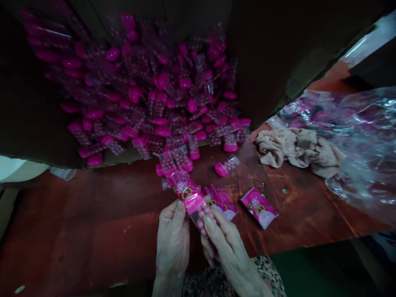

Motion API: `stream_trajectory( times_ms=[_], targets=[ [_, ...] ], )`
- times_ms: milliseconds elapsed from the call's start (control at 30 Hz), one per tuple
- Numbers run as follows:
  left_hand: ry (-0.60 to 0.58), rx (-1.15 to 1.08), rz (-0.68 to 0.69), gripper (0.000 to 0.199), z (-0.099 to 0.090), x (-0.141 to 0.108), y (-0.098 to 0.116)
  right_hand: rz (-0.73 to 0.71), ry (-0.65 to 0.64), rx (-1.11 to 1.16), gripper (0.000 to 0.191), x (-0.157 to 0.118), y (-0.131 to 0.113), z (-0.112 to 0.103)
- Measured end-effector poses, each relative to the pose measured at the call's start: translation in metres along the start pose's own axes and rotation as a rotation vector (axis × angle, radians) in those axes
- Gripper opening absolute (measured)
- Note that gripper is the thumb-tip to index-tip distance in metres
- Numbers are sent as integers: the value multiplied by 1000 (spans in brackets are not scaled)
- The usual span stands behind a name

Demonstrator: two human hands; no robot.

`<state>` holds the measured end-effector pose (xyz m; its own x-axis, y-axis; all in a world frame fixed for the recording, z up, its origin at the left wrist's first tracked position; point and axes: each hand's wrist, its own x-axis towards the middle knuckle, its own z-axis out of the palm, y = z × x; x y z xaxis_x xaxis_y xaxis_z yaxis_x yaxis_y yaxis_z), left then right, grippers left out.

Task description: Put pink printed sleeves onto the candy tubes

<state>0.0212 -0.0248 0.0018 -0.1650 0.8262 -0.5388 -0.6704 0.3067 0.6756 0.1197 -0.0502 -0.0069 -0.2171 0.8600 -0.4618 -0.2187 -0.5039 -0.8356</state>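
Note:
Between my hands is a clear container of pink balls [202, 218] with a pink printed label [185, 190] at its upper end. My right hand [227, 243] pinches the lower part between thumb and fingers. My left hand [173, 235] is closed at the container's left side, its thumb against the label's edge. Just beyond the label, more ball-filled containers with pink caps [177, 156] lie at the box opening. Printed pink labels [221, 201] lie right of the held container, and another stack of labels [259, 207] is farther right. A single capped container [227, 166] rests behind them.
A large dark cardboard box [266, 62] lies open towards me, with a heap of pink-capped containers [161, 82] inside. To the right are a crumpled cloth [298, 150] and clear plastic bags [365, 144]. The reddish table [93, 218] has its front edge near my lap.

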Motion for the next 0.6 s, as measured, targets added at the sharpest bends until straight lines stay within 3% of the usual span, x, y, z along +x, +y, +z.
stream_trajectory(
  times_ms=[100, 167, 300, 400, 600],
  targets=[
    [41, 7, 19, 24, 3, -4, -2, -283, 185, -415, 24, -3, -1, 3],
    [59, 12, 33, 23, 5, -8, -5, -449, 214, -634, 21, -3, 1, 4],
    [81, -15, 12, 29, 4, -12, -7, -662, 260, -806, 21, -2, 6, 5],
    [20, -21, 10, 34, 2, -11, -5, -616, 213, -757, 19, -2, 6, 5],
    [-137, 2, -87, 22, -2, -6, 0, -450, 126, -580, 24, -7, 0, 3]
  ],
)
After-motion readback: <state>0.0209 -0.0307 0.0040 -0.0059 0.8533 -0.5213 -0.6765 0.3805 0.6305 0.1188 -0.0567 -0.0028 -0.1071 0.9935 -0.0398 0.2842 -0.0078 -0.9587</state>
